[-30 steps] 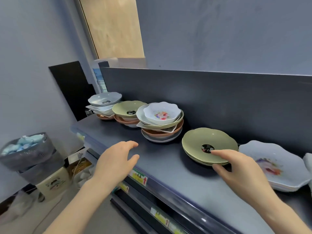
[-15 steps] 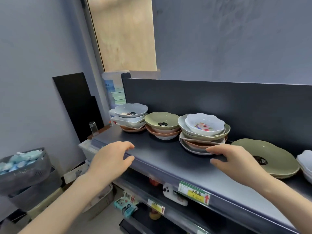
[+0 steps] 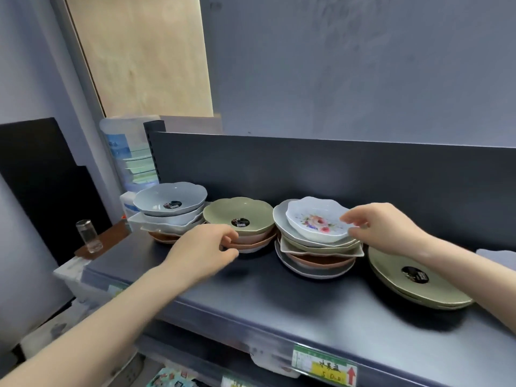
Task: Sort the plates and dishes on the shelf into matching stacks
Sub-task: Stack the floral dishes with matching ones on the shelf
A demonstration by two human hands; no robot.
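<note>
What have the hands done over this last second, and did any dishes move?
The right hand left the green plate and reached up to the floral dish, fingers now round its rim. The left hand reached forward to the green-topped stack; whether it grips is unclear. No dish has shifted or been lifted.

The white dish [image 3: 318, 222] before me carries pink flowers in its middle. I also see an olive-green dish [image 3: 238, 212] with a black sticker [image 3: 240, 222], a pale blue-grey bowl [image 3: 170, 195] and terracotta-brown dishes [image 3: 318, 261], all on a dark slate shelf [image 3: 279, 297].
</note>
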